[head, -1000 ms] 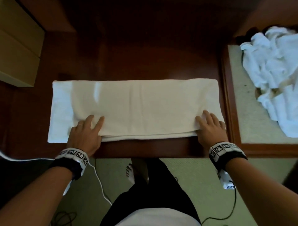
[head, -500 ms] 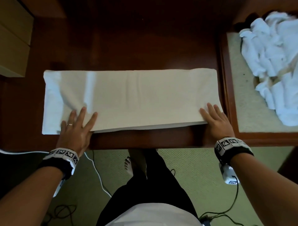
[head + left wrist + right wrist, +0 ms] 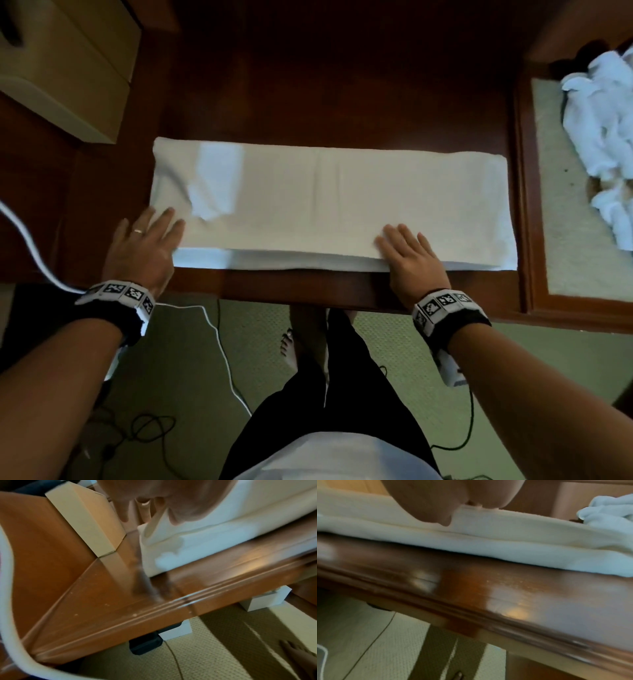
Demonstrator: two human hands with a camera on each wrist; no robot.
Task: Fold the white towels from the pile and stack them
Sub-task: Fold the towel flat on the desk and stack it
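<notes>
the folded towel (image 3: 342, 202) lies flat on the dark wooden worktop (image 3: 325, 85), its long axis running left to right, its near edge just short of the worktop's near lip and its right end close to the worktop's right edge. bare wood stretches wide beyond its far edge; at the far left a tan box (image 3: 68, 68) stands apart from it. the left hand (image 3: 144, 246) rests flat with fingers straight and spread at the towel's near left corner, fingertips on the cloth, palm on wood. the right hand (image 3: 411, 253) lies flat and unclenched on the near edge, right of the middle, holding nothing. the pile of white towels (image 3: 603, 150) sits crumpled on a pale mat (image 3: 561, 240) to the right, well apart
</notes>
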